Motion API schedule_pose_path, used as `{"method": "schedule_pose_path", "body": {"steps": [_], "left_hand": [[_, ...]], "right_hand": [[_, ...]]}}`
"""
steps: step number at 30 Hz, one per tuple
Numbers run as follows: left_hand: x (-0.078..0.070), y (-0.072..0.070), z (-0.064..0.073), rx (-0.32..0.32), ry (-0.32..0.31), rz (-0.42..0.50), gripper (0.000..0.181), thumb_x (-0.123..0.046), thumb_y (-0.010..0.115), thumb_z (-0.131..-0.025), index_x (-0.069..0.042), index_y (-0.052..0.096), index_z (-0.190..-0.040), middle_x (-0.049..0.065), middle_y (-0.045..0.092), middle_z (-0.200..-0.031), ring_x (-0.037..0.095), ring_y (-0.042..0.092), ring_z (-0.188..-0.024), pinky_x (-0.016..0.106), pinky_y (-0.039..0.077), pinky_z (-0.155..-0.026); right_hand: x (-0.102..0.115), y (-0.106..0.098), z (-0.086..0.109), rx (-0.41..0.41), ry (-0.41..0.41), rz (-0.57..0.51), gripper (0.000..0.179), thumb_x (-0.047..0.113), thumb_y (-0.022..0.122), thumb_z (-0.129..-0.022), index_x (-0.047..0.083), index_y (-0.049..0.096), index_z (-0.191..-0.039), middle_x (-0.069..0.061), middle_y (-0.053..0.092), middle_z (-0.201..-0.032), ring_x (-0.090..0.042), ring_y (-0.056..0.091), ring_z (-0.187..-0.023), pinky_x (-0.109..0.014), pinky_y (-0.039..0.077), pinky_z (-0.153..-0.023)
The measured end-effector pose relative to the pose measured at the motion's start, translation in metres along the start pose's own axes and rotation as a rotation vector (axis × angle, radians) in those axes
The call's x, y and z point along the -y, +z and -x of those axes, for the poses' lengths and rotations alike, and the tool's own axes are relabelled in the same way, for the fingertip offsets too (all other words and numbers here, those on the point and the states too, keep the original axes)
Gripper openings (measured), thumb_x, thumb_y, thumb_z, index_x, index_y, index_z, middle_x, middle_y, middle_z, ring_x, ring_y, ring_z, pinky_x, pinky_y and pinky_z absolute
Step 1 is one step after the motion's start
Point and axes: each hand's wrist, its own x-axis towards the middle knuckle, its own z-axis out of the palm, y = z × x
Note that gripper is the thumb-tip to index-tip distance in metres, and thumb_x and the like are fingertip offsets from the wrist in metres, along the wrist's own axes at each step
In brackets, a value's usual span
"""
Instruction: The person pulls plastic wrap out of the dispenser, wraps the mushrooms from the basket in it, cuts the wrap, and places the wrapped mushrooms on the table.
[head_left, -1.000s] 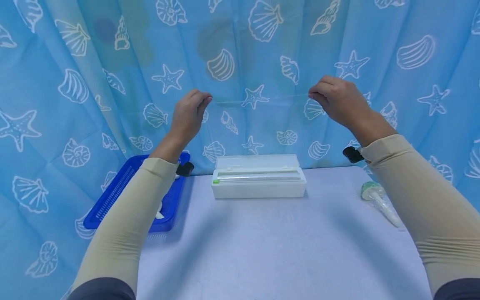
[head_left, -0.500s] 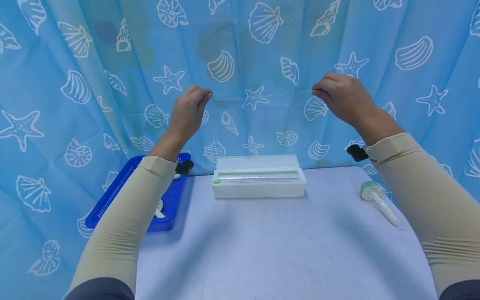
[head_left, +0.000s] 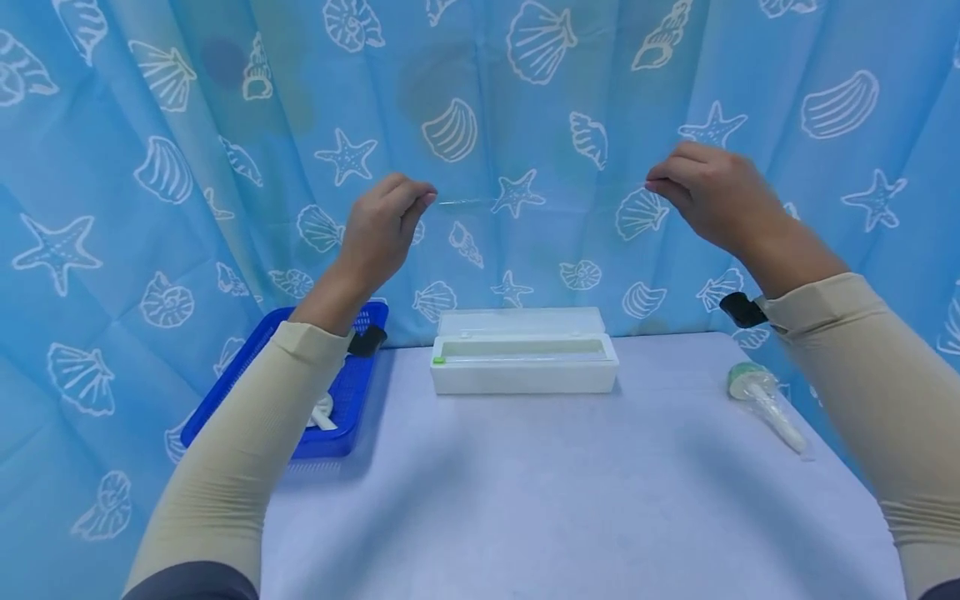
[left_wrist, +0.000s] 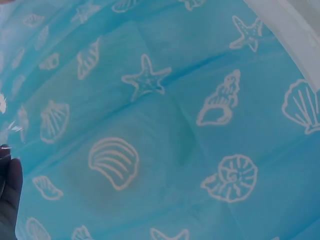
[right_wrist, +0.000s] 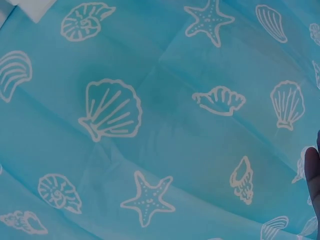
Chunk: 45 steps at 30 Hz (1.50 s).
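Observation:
My left hand (head_left: 378, 229) and right hand (head_left: 708, 196) are raised above the table, well apart, each pinching a top corner of a clear plastic film (head_left: 465, 201). Its upper edge shows as a faint glint between them; the rest is nearly invisible against the curtain. Below the hands sits a long white cling film dispenser (head_left: 523, 380) with its clear lid (head_left: 521, 320) raised and a green tab (head_left: 438, 361) at its left end. In the left wrist view, fingers (left_wrist: 11, 195) show at the left edge; in the right wrist view, a finger (right_wrist: 313, 175) shows at the right.
A blue plastic basket (head_left: 348, 437) with white items (head_left: 322, 412) stands at the left, partly behind my left forearm. Near the table's right edge lies a film-wrapped thing with a green head and white handle (head_left: 768, 408). A shell-patterned curtain (head_left: 525, 258) hangs behind the table.
My right hand has moved to the right, widening the gap between the hands. The bright film roll seen in the dispenser earlier now shows only as a thin pale strip.

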Motion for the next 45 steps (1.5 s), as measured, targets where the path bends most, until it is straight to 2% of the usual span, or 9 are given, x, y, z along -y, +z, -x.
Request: {"method": "schedule_pose_path", "body": {"steps": [7,16,19,23,25,31,34,37,45], "left_hand": [[-0.036,-0.009,0.01,0.063,0.087,0.075,0.015,-0.008,0.059,-0.097,0.001,0.069,-0.103,0.009,0.062,-0.088,0.018,0.059,-0.075,0.027,0.051,-0.068],[-0.073,-0.018,0.047,0.121,0.172,0.206,0.012,0.003,0.064,-0.091,0.0,0.069,-0.101,0.007,0.062,-0.085,0.013,0.056,-0.068,0.022,0.049,-0.061],[-0.083,-0.022,0.065,0.142,0.158,0.24,0.015,0.005,0.066,-0.089,0.0,0.069,-0.102,0.006,0.062,-0.086,0.013,0.058,-0.07,0.021,0.049,-0.062],[-0.099,-0.028,0.094,0.212,0.111,0.272,0.019,0.004,0.067,-0.088,-0.002,0.069,-0.106,0.006,0.064,-0.092,0.014,0.062,-0.079,0.021,0.053,-0.071],[-0.107,-0.03,0.111,0.262,0.085,0.274,0.018,0.0,0.065,-0.092,-0.004,0.068,-0.11,0.005,0.065,-0.099,0.014,0.064,-0.086,0.022,0.053,-0.076],[-0.129,-0.029,0.169,0.448,-0.016,0.339,0.017,-0.009,0.058,-0.098,-0.01,0.066,-0.114,-0.001,0.065,-0.105,0.006,0.063,-0.088,0.015,0.049,-0.078],[-0.135,-0.026,0.195,0.567,-0.084,0.384,0.017,-0.006,0.06,-0.097,-0.013,0.066,-0.111,-0.007,0.063,-0.096,0.001,0.059,-0.081,0.012,0.048,-0.075],[-0.136,-0.02,0.221,0.686,-0.154,0.423,0.017,-0.007,0.059,-0.097,-0.016,0.066,-0.11,-0.011,0.061,-0.094,-0.002,0.057,-0.08,0.011,0.047,-0.074],[-0.14,0.003,0.273,0.837,-0.179,0.478,0.015,-0.011,0.058,-0.099,-0.014,0.069,-0.108,-0.009,0.063,-0.095,-0.006,0.057,-0.085,0.009,0.045,-0.077]], "right_hand": [[0.001,-0.016,0.02,0.07,0.017,0.016,0.015,-0.005,0.072,-0.083,-0.002,0.072,-0.097,-0.015,0.067,-0.09,-0.032,0.064,-0.083,-0.047,0.053,-0.073],[0.018,-0.034,0.06,0.093,-0.074,0.003,0.027,-0.009,0.08,-0.072,0.001,0.073,-0.096,-0.009,0.07,-0.087,-0.023,0.068,-0.077,-0.014,0.044,-0.073],[0.03,-0.04,0.075,0.082,-0.137,-0.024,0.014,0.015,0.069,-0.091,0.002,0.073,-0.094,-0.008,0.07,-0.085,-0.022,0.069,-0.073,-0.013,0.046,-0.072],[0.049,-0.047,0.098,0.102,-0.176,-0.088,0.059,0.05,0.037,-0.1,0.005,0.074,-0.092,-0.003,0.071,-0.084,-0.018,0.069,-0.07,-0.01,0.047,-0.069],[0.06,-0.048,0.112,0.137,-0.165,-0.151,0.06,0.053,0.036,-0.1,0.007,0.074,-0.092,0.001,0.07,-0.083,-0.015,0.069,-0.07,-0.009,0.047,-0.068],[0.092,-0.037,0.162,0.433,0.043,-0.391,0.011,0.028,0.07,-0.09,0.019,0.074,-0.095,0.017,0.066,-0.086,-0.002,0.064,-0.074,-0.011,0.049,-0.065],[0.106,-0.021,0.183,0.712,0.253,-0.53,0.021,0.016,0.076,-0.084,0.021,0.073,-0.104,0.021,0.066,-0.089,0.0,0.062,-0.076,-0.017,0.051,-0.065],[0.118,0.001,0.203,0.92,0.415,-0.651,0.021,0.026,0.072,-0.089,0.022,0.071,-0.109,0.02,0.066,-0.092,-0.001,0.062,-0.079,-0.02,0.053,-0.068],[0.133,0.047,0.244,1.067,0.509,-0.812,0.01,0.021,0.072,-0.088,0.02,0.073,-0.099,0.012,0.068,-0.084,-0.007,0.059,-0.07,-0.024,0.052,-0.065]]}}
